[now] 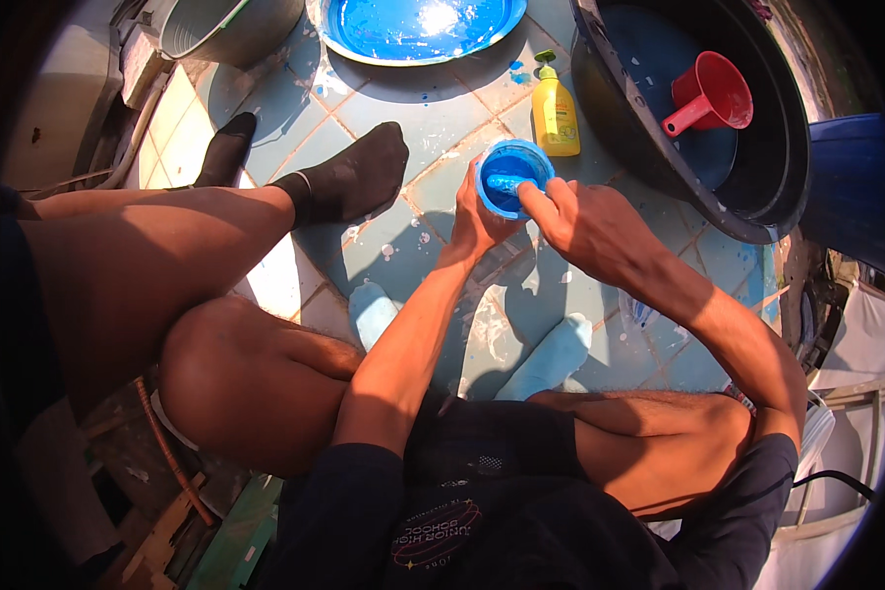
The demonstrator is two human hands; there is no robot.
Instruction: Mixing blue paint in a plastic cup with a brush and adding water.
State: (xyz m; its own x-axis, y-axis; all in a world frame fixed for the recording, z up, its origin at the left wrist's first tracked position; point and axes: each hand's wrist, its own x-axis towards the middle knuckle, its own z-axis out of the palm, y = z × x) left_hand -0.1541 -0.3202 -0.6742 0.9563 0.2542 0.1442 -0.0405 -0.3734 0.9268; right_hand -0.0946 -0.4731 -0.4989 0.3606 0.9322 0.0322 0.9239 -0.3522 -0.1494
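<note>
A small blue cup (514, 177) was held tilted above the wet tiled floor (433, 128), its open mouth turned towards the camera. It was gripped from the left side by the left hand (477, 218), whose fingers were wrapped around the cup's wall and partly hidden behind it, with the thumb lying along the rim. The right hand (590, 228) was brought in from the right, its fingers (539, 197) bent over the near rim and reaching into the cup, so that the fingertips were pressed against the inner surface; whether anything small was pinched there could not be told. The cup was thus enclosed between both hands, touching each. Just beyond it, a yellow bottle (555, 115) with a green cap was stood upright on the tiles. A large black tub (787, 147) was seen to the right, with a red scoop (710, 94) lying inside it, and a blue basin (418, 28) of water was placed further ahead. Another person's legs in black socks (349, 177) were stretched in from the left.
</note>
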